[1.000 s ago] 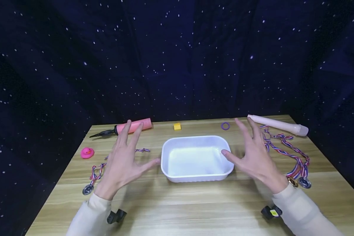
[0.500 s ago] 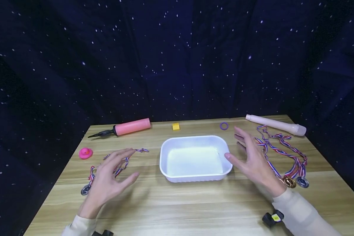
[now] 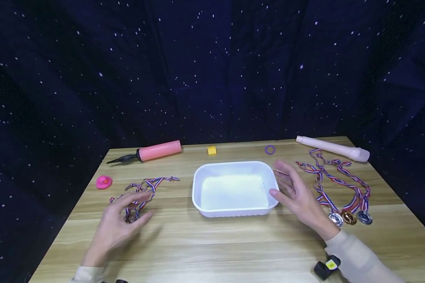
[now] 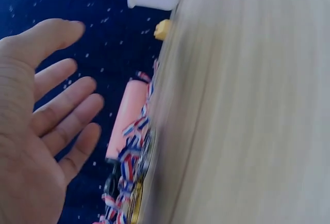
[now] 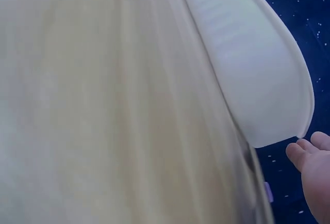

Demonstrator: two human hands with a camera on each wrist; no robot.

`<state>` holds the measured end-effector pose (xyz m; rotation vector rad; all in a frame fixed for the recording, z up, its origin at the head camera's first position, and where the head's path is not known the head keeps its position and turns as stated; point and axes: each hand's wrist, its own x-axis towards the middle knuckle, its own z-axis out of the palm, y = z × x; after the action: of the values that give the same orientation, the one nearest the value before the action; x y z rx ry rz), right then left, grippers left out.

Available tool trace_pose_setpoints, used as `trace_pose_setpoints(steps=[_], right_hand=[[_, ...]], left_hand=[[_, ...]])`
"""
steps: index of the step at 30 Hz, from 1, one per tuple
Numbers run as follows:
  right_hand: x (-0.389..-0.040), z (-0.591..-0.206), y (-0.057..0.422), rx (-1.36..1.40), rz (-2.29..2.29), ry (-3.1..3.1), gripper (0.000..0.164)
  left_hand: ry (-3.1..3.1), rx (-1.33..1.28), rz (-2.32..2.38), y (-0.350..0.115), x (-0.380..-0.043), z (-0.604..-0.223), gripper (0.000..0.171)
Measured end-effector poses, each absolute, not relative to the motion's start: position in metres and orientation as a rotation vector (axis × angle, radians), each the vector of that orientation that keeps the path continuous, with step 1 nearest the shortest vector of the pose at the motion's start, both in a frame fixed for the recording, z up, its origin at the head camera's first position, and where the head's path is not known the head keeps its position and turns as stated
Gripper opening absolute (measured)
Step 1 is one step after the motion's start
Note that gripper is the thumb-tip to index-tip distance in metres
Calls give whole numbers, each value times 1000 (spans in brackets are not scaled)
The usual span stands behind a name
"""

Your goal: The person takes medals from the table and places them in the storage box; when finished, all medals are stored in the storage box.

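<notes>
Nearest: bare wood tabletop (image 3: 205,247) runs from the bottom of the head view up to the tray. Black wrist mount (image 3: 321,271) sits by the right cuff.

Left hand (image 3: 115,228): in the air, thumb apart from fingers, gripping nothing. Its fingers overlap the left ribbons (image 3: 156,184) in the head view; left wrist view shows a gap. A wide strip of wood lies between this hand and the white tray (image 3: 235,213), mid-table.

Right hand (image 3: 301,202): at the tray's right rim, thumb spread from loosely bent fingers. Can't tell if the thumb or fingertips touch the rim. Right medals (image 3: 349,217) lie just outside that wrist, tight on that side.

Further out: pink duck (image 3: 104,182) near the left table edge. Along the far edge: pink pump (image 3: 160,150), yellow block (image 3: 211,150), purple ring (image 3: 270,149), pale pink tube (image 3: 334,147), its thick end near the right edge. Starry curtain (image 3: 212,70) stands behind.

Vs 1 s ago: left hand has pulled down and away from the tray, gap much wider. Right fingers have dropped lower by the rim. Tray about where it was.
</notes>
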<state>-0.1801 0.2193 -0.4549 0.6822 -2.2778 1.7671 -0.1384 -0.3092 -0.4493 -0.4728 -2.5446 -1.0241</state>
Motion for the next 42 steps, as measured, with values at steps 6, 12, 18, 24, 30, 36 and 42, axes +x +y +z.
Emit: trace_pose_setpoints(steps=[6, 12, 18, 24, 30, 36, 42], right_hand=[[-179, -466, 221, 726, 1885, -2242, 79], [-177, -477, 220, 703, 1916, -2262, 81], [-176, -481, 219, 671, 1900, -2300, 81], [-177, -481, 220, 657, 1886, -2317, 79], [-179, -481, 221, 650, 1880, -2327, 79], [-179, -481, 221, 648, 1881, -2328, 80], [-180, -483, 221, 647, 1877, -2329, 80]], left_hand=[[-2595, -504, -951, -328, -134, -454, 56], [-2626, -501, -942, -343, -126, -459, 57], [-2671, -495, -931, -349, -123, -460, 56], [-2720, -492, -830, -349, -123, -460, 54], [-2704, -543, -717, -349, -126, -461, 45], [-2713, -568, -673, -346, -129, -462, 38], [-2719, -565, -663, -343, -129, -463, 45]])
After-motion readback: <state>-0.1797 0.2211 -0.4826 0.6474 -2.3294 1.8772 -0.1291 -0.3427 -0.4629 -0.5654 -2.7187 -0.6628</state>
